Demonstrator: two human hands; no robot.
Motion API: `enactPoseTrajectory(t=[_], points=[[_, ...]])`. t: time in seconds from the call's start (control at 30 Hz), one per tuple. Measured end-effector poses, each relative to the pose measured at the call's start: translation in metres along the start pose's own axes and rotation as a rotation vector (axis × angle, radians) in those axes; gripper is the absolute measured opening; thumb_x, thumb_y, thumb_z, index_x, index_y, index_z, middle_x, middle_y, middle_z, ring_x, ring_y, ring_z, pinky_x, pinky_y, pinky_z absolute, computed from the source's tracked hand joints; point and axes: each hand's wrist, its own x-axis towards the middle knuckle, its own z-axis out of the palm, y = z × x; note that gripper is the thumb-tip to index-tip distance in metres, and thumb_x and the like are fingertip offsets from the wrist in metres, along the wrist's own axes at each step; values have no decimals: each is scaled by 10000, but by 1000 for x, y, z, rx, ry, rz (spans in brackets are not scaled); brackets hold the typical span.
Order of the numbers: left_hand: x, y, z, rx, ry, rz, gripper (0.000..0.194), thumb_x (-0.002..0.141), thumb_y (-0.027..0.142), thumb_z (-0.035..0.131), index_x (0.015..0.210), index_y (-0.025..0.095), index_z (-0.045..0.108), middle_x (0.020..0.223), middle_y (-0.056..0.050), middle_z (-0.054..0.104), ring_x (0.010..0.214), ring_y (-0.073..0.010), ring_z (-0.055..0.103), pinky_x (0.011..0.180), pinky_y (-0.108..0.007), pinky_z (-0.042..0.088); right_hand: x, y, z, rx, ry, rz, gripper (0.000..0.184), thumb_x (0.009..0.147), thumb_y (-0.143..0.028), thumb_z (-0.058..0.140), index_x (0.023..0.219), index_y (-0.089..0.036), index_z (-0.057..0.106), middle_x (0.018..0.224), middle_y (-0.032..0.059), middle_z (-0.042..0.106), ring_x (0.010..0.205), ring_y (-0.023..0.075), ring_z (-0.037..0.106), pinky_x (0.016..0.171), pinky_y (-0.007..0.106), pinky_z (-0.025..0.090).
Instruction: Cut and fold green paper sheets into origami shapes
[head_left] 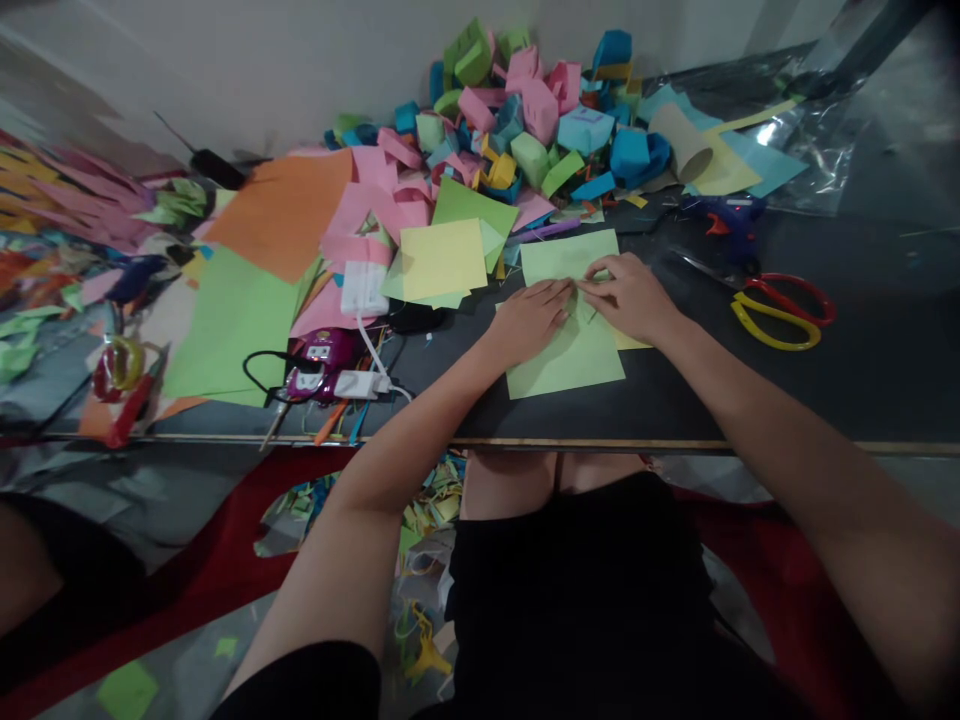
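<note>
A pale green sheet of paper point(566, 365) lies on the dark table in front of me. My left hand point(531, 322) rests flat on it, fingers stretched toward the middle. Close beside those fingertips, my right hand point(628, 298) is bent over the sheet with thumb and fingers drawn together; what is pinched there, if anything, is too small to make out. A yellow paper edge point(634, 341) shows from under the sheet below my right hand. To the right lie scissors point(780, 312) with one red and one yellow handle.
Folded paper pieces point(517, 125) are heaped at the back. A blue glue gun point(731, 215) lies behind the scissors. Left are yellow paper point(444, 260), green sheets point(229, 325), an orange sheet point(289, 210), and a purple power strip point(328, 355) with cords. The table edge point(600, 443) runs before me.
</note>
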Motion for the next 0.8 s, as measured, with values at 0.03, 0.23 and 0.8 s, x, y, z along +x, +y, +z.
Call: enactPoseTrajectory(t=[0.03,0.23,0.8], points=[[0,0,0,1,1,2,559,1076,322,268,1549,116,482,1616,-142,501,1516,-270,450,1253,-468,392,0,0,1,-3,5,0,411,1045,-457,436,1210,-291,773,1212,143,662,1113,355,573,1008,598,434],[0,1,1,19,22,1,545,1070,309,287,1535,123,501,1602,-142,518,1492,-272,474,1208,-460,440,1,1,3,-6,17,6,385,1041,-449,450,1130,-291,789,1158,143,664,1115,357,577,1003,586,439],[-4,-1,5,-28,-55,39,819,1051,650,265,1627,71,320,1702,-216,315,1614,-317,270,1303,-464,302,6,3,1,-15,-53,-33,334,1021,-386,478,1068,-280,791,1196,129,679,1126,340,600,1005,570,468]])
